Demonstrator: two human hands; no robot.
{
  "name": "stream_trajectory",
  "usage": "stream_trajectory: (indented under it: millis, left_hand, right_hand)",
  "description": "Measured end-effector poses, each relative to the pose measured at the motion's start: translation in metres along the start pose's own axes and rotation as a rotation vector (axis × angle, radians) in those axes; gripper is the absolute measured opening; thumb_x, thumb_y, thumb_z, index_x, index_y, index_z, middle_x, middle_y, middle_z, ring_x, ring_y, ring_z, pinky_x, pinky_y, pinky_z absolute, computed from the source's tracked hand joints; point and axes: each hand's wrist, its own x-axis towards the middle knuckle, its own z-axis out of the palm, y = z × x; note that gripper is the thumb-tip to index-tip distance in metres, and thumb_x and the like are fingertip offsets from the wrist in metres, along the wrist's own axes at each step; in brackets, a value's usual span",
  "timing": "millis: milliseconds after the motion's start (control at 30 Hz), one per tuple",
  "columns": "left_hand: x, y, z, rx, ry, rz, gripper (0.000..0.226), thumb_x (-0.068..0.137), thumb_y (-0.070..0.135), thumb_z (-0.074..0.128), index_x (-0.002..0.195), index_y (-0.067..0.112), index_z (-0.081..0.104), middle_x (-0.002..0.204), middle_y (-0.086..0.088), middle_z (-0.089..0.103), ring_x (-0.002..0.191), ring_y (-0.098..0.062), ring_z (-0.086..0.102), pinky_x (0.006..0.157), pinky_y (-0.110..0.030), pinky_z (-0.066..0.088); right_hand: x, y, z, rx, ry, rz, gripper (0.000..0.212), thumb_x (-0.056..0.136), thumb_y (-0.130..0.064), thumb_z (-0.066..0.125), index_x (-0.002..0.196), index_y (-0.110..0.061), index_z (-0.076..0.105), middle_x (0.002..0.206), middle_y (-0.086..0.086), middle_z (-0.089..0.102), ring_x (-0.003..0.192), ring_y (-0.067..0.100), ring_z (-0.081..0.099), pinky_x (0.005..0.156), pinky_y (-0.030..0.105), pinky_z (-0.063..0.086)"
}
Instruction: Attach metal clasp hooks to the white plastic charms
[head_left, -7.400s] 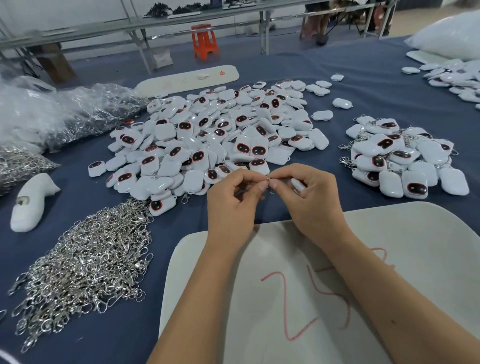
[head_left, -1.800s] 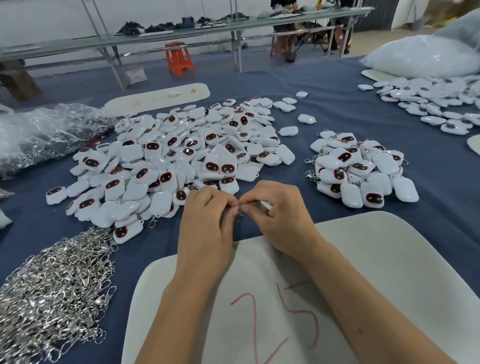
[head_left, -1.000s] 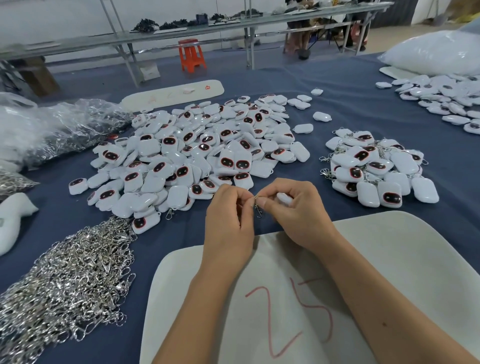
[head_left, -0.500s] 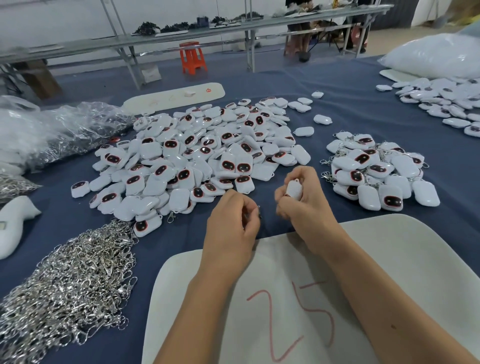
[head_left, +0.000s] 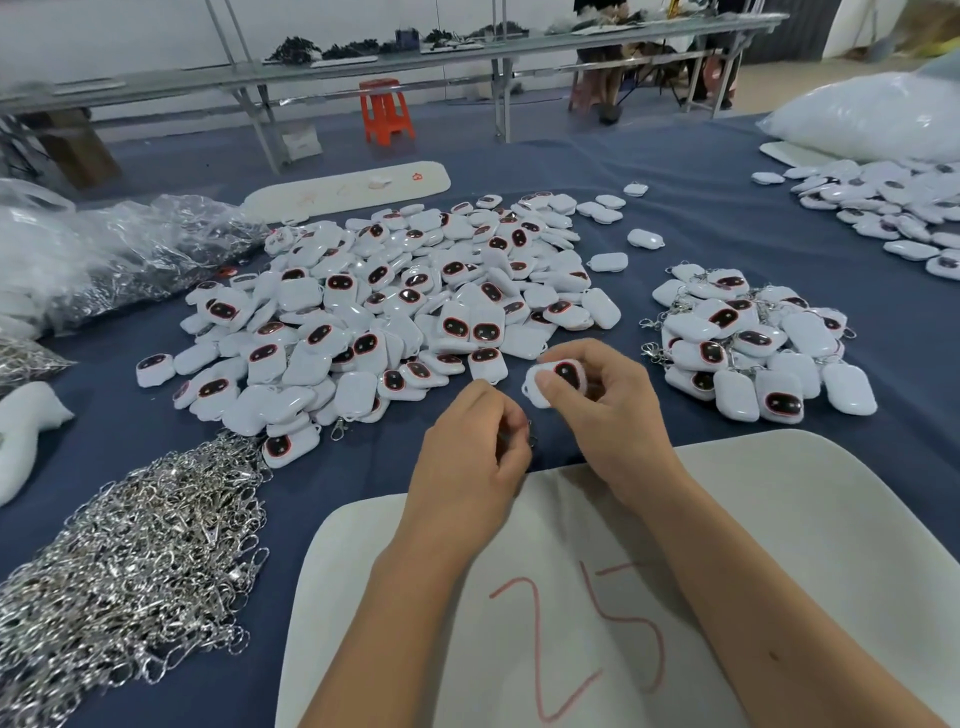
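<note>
On a blue-clothed worktable (head_left: 675, 197) heaped with white charms (head_left: 395, 312), a worker's right hand (head_left: 602, 410) pinches one small, rigid, probably slick charm (head_left: 556, 382) by its edges above the near edge, while the left hand (head_left: 472, 467) curls around a light metal clasp hook (head_left: 531, 439), barely visible.

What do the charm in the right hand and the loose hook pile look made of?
Charm: apparently glossy white moulded plastic, judging by its smooth sheen, with a dark red-rimmed face panel. Hook pile: seemingly bright silvery metal, given its sharp glints; the plating cannot be told.
</note>
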Motion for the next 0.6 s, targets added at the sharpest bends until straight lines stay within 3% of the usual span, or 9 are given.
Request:
stream_trajectory:
  millis: [167,300,600]
  left_hand:
    - [0.0002,0.0010,-0.0010,-0.045,-0.015,0.033,0.020,0.086,0.010,0.061,0.078,0.027,0.054,0.088,0.012,0.054,0.074,-0.016,0.055,0.060,-0.028,0.044]
    - [0.0003,0.0017,-0.0007,-0.052,-0.034,0.055,0.016,0.084,0.013,0.058,0.079,0.028,0.054,0.087,0.013,0.054,0.074,-0.015,0.055,0.060,-0.023,0.042]
    - [-0.0011,0.0022,0.0008,-0.059,-0.037,0.054,0.020,0.087,0.008,0.061,0.081,0.026,0.055,0.087,0.012,0.054,0.073,-0.016,0.054,0.061,-0.027,0.043]
  right_hand:
    - [-0.0013,0.0015,0.0030,-0.101,-0.034,-0.011,0.019,0.098,-0.021,0.068,0.079,-0.024,0.068,0.058,-0.019,0.056,0.055,0.002,0.048,0.056,0.011,0.037]
    - [0.0010,0.0027,0.0018,-0.074,-0.043,0.008,0.019,0.095,-0.020,0.070,0.076,-0.023,0.068,0.060,-0.015,0.058,0.057,0.003,0.045,0.058,0.016,0.038]
    - [0.0008,0.0020,0.0001,-0.049,-0.055,0.017,0.018,0.092,-0.017,0.072,0.074,-0.022,0.070,0.063,-0.013,0.063,0.059,0.003,0.050,0.060,0.017,0.042]
